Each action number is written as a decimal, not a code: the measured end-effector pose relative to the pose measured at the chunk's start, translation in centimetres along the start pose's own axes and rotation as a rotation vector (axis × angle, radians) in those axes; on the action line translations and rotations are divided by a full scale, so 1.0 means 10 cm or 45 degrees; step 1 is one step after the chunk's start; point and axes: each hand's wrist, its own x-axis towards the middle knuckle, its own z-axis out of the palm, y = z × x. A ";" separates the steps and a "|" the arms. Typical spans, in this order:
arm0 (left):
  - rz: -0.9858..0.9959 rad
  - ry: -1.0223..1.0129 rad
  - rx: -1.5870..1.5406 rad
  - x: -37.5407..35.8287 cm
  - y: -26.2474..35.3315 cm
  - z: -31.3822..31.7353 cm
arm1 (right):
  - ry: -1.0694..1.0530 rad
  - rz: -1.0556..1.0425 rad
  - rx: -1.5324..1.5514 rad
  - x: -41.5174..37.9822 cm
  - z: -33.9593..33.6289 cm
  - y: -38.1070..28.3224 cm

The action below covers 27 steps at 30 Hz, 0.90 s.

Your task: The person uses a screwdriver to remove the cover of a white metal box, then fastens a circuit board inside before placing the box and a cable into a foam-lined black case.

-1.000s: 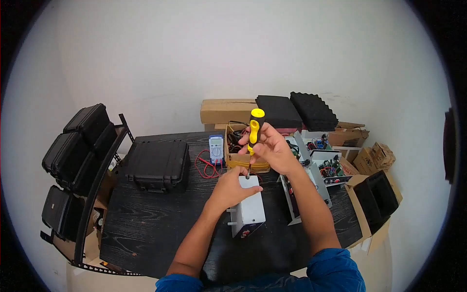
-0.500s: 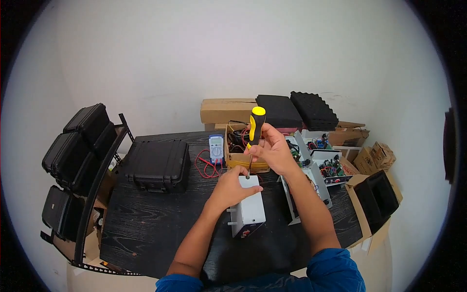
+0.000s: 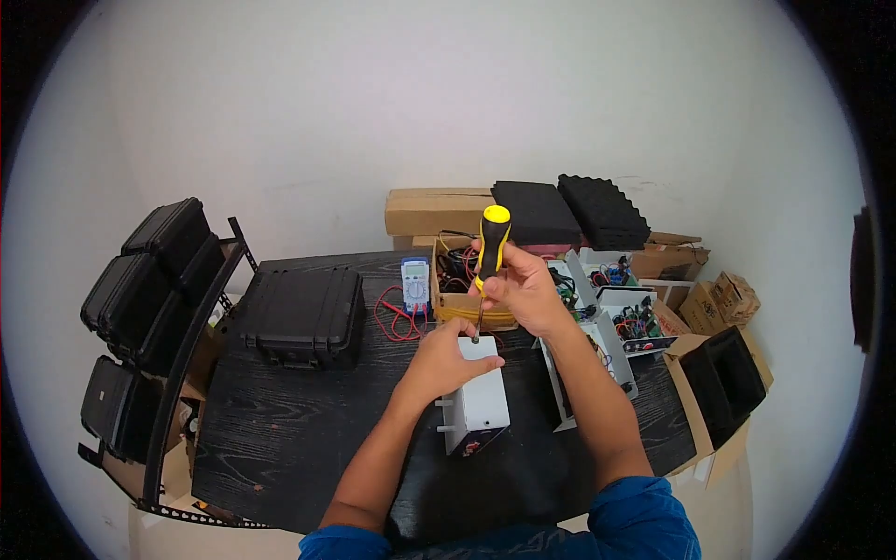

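A white metal box [image 3: 484,399] stands on the black table in front of me, with a screw showing near its front edge. My left hand [image 3: 446,359] grips its far end, thumb across the top and fingers by the far screw. Above it, my right hand [image 3: 523,287] holds a yellow and black screwdriver [image 3: 492,245] upright by the lower handle. The screwdriver's shaft points down, its tip at the screw [image 3: 475,341] on the far end of the box top.
Left of the box are a multimeter [image 3: 415,285] with red leads and a black hard case [image 3: 301,317]. Behind sits a cardboard box [image 3: 476,313] of cables. Opened white enclosures with circuit boards [image 3: 637,320] stand right. A shelf rack [image 3: 177,401] holds more cases.
The screwdriver handle has turned about its axis, and my right fingers have shifted slightly on it. My left hand and the white box stay in place.
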 end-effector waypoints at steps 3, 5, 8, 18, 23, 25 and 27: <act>-0.012 0.006 0.010 -0.01 0.01 -0.01 | -0.035 0.097 0.233 0.01 0.03 -0.10; -0.015 0.004 0.021 0.00 0.01 -0.01 | -0.053 0.098 0.324 0.02 0.02 -0.09; 0.001 0.000 0.024 0.00 -0.02 0.02 | -0.041 -0.010 0.206 0.03 0.01 -0.01; -0.025 0.003 0.010 0.00 0.03 -0.01 | -0.008 0.054 0.492 0.06 -0.01 0.07; -0.044 -0.013 0.006 0.00 0.04 -0.03 | 0.052 -0.089 0.114 0.02 0.04 0.15; -0.018 0.009 0.004 0.00 0.02 -0.01 | -0.012 -0.017 0.161 0.02 0.01 0.12; -0.026 0.009 0.053 0.00 0.07 -0.03 | -0.006 0.042 0.356 0.04 0.07 0.03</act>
